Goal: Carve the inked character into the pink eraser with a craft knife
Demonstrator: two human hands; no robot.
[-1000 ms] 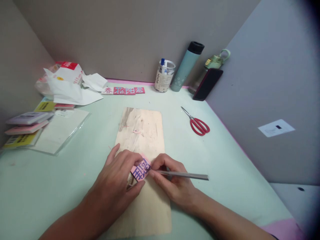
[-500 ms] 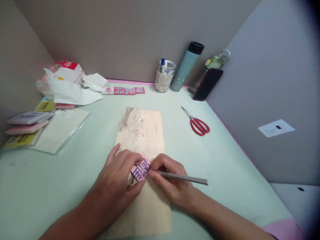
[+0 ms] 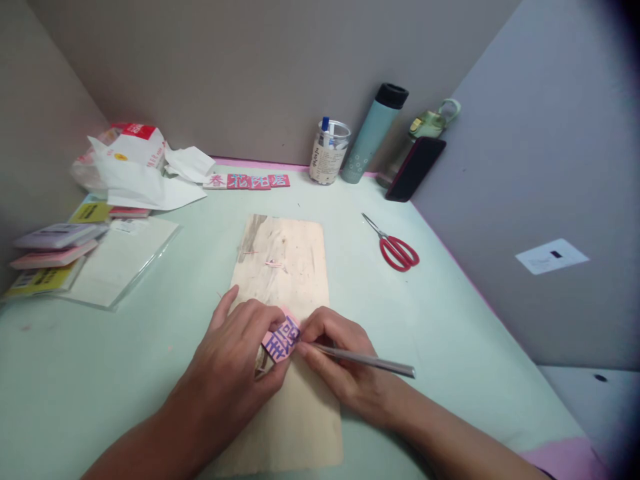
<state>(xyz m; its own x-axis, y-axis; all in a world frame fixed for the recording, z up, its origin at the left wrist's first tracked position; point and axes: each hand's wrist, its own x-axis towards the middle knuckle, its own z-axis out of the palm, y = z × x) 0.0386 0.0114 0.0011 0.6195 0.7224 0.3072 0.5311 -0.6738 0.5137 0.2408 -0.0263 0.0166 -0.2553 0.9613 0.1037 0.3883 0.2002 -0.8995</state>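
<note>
A small pink rubber carving block (image 3: 281, 340) with a purple character on it lies tilted on the wooden board (image 3: 295, 407). My left hand (image 3: 240, 347) is closed around it, with fingers on its far edge and the thumb on its near edge. Pinched in my right hand (image 3: 340, 353) is a slim craft knife (image 3: 383, 363) with a silver metal handle. Its tip meets the block's right side, where my fingertips partly hide it. Thin pink shavings (image 3: 273, 264) lie farther up the board.
Red-handled scissors (image 3: 399, 253) lie to the right. Along the back are finished-looking character blocks (image 3: 250, 181), a pen jar (image 3: 327, 160), a flask (image 3: 373, 137), a green-lidded bottle (image 3: 430, 127) and a phone (image 3: 417, 169). Bags (image 3: 135, 160) and packaged blocks (image 3: 57, 247) occupy the left.
The back end of the craft knife has dipped slightly, and my right hand has turned a little with it. My left hand and the carving block have hardly moved.
</note>
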